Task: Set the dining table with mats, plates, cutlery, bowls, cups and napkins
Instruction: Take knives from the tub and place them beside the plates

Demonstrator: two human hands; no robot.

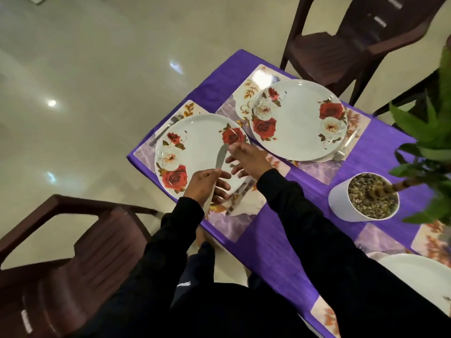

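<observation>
Over the near plate (pixel 195 147), the left hand (pixel 205 185) pinches a butter knife (pixel 220 157) by its handle, other fingers loosely spread; no readable writing anywhere. Its long axis runs from six toward twelve o'clock, blade tip pointing away, toward a red rose at one o'clock. Just beside it, the right hand (pixel 246 158) hovers with fingers loosely spread, gripping nothing. Farther out, a fork (pixel 166 129) lies at ten o'clock; the second plate (pixel 296 119) sits at two o'clock on its mat (pixel 314 169).

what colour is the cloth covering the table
Purple: the tablecloth is plain purple under the floral place mats. Seen in the head view, the only one.
</observation>
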